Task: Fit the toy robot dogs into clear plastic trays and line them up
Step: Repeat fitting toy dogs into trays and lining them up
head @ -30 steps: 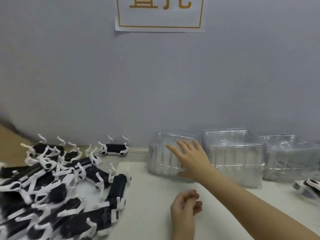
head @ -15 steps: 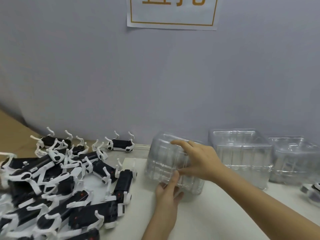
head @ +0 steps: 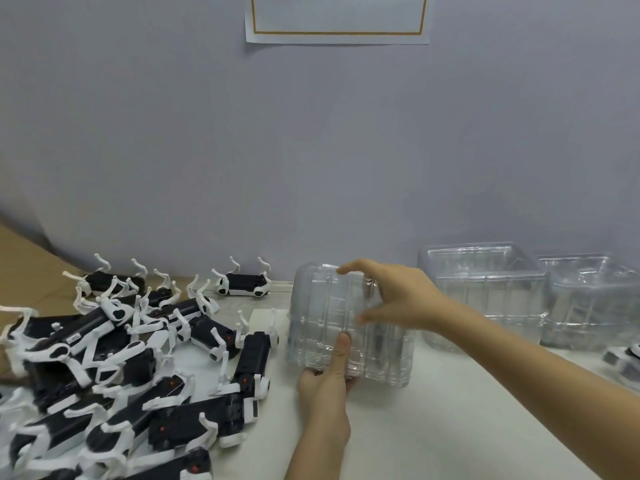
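Step in hand: as I judge it, freeing one clear tray from the tray stack (head: 349, 327) so a dog can go in.
Left hand: my left hand (head: 325, 386) holds the stack's lower near edge, thumb pressed up its front face, fingers tucked beneath.
Right hand: my right hand (head: 398, 296) clasps the upper part, fingers over the top edge, thumb on the face.
Where the stack is: tipped towards me on the table (head: 433, 438), its base at the far side, just right of the dog pile.
Doing it well: I would pin the lower trays with the left thumb and peel only the outermost shell with the right; nested thin plastic tends to cling, so two may lift together.
Risk: squeezing hard could crease the walls; I cannot tell how many trays are nested.
Dogs: the toy robot dogs (head: 121, 362) lie heaped at left, legs tangled, none in a tray yet; a lone dog (head: 244, 285) lies by the wall.
Surface: white tabletop, with cardboard (head: 27, 271) at far left.
Room: plain grey wall (head: 311, 150) bearing a paper notice (head: 337, 20); spare tray stacks (head: 485, 296) stand at right along the wall.
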`<state>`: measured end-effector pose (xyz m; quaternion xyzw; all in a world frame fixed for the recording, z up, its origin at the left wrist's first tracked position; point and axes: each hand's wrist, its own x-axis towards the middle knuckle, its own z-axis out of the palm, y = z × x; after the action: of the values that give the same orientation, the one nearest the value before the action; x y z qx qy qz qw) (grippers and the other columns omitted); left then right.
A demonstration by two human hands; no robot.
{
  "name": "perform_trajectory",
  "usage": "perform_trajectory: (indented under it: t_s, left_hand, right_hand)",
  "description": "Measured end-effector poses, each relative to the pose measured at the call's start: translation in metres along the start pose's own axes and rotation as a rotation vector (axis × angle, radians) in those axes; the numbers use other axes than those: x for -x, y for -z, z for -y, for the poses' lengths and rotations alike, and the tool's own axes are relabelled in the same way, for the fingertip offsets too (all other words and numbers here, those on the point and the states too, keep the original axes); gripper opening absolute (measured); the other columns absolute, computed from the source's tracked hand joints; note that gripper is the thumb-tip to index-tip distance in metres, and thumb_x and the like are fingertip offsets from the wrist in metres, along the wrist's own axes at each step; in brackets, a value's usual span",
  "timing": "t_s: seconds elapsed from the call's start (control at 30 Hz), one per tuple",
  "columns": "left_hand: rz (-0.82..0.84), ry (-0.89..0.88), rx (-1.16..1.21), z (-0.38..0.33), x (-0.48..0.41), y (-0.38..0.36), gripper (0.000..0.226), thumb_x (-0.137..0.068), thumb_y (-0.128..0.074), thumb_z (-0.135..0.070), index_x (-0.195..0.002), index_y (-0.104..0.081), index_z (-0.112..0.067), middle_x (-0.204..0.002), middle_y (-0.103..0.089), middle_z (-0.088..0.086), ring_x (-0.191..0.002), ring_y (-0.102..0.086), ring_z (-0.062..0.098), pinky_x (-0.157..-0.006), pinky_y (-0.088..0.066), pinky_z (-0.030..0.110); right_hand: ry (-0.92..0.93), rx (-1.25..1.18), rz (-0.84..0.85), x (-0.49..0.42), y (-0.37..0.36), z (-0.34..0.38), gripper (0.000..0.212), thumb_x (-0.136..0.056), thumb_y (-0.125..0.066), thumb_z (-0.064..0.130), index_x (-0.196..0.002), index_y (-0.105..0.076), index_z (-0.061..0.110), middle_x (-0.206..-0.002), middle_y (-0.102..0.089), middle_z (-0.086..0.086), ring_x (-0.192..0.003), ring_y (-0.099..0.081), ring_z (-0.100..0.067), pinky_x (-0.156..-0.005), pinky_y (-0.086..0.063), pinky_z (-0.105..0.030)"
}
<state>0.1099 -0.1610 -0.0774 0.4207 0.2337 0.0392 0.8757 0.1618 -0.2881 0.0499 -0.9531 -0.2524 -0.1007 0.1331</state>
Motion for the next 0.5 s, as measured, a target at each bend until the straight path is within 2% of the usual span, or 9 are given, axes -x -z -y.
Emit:
perform_trajectory:
  t_s: [0.1,0.2,0.27,0.3,0.43,0.5]
  left_hand:
    - [0.039,0.033,0.003,0.000,-0.003,0.002,0.057,-0.054,-0.086,-0.031,-0.097,-0.064,-0.001,-0.082,-0.075,0.010,-0.072,-0.072,0.020,-0.059,-0.059,0.029]
    - [0.111,0.071,-0.057,0.000,-0.009,0.005,0.045,-0.067,-0.085,-0.027,-0.101,-0.067,-0.002,-0.087,-0.075,0.011,-0.071,-0.072,0.022,-0.058,-0.059,0.029]
    - [0.146,0.089,-0.187,-0.002,-0.015,0.004,0.042,-0.070,-0.084,-0.032,-0.091,-0.067,0.000,-0.069,-0.066,0.006,-0.054,-0.061,0.020,-0.050,-0.053,0.027]
    - [0.151,0.085,-0.265,-0.003,-0.020,0.001,0.044,-0.070,-0.085,-0.035,-0.086,-0.066,0.002,-0.063,-0.058,0.006,-0.049,-0.055,0.020,-0.046,-0.049,0.026]
    - [0.082,-0.050,-0.623,-0.014,-0.032,-0.020,0.050,-0.082,-0.076,-0.041,-0.093,-0.063,0.006,-0.061,-0.062,0.013,-0.041,-0.057,0.022,-0.040,-0.050,0.027]
    - [0.116,-0.116,-0.801,-0.026,-0.031,-0.028,0.045,-0.086,-0.071,-0.041,-0.086,-0.061,0.003,-0.059,-0.061,0.010,-0.039,-0.057,0.018,-0.040,-0.048,0.025]
  right_hand:
    - [-0.040,-0.042,-0.085,-0.003,0.008,-0.002,0.070,-0.072,-0.081,0.044,-0.131,-0.044,0.052,-0.079,-0.051,0.039,-0.086,-0.045,0.005,-0.069,-0.034,-0.023]
    - [-0.096,-0.105,-0.228,-0.002,0.020,-0.007,0.066,-0.073,-0.082,0.040,-0.127,-0.046,0.051,-0.064,-0.045,0.039,-0.074,-0.045,0.009,-0.061,-0.030,-0.018]
    - [-0.094,-0.094,-0.298,0.003,0.031,-0.006,0.065,-0.074,-0.081,0.041,-0.128,-0.045,0.052,-0.072,-0.044,0.052,-0.070,-0.045,0.017,-0.061,-0.029,-0.011]
    - [-0.093,-0.094,-0.343,0.007,0.036,-0.005,0.066,-0.074,-0.080,0.041,-0.128,-0.044,0.053,-0.076,-0.043,0.054,-0.072,-0.047,0.017,-0.062,-0.030,-0.010]
    - [-0.104,-0.236,-0.569,0.025,0.043,0.005,0.068,-0.073,-0.081,0.038,-0.125,-0.041,0.057,-0.084,-0.053,0.035,-0.073,-0.053,0.008,-0.062,-0.039,-0.020]
    - [-0.110,-0.342,-0.642,0.034,0.042,0.010,0.068,-0.073,-0.081,0.035,-0.122,-0.042,0.059,-0.084,-0.056,0.021,-0.067,-0.054,-0.004,-0.064,-0.048,-0.030]
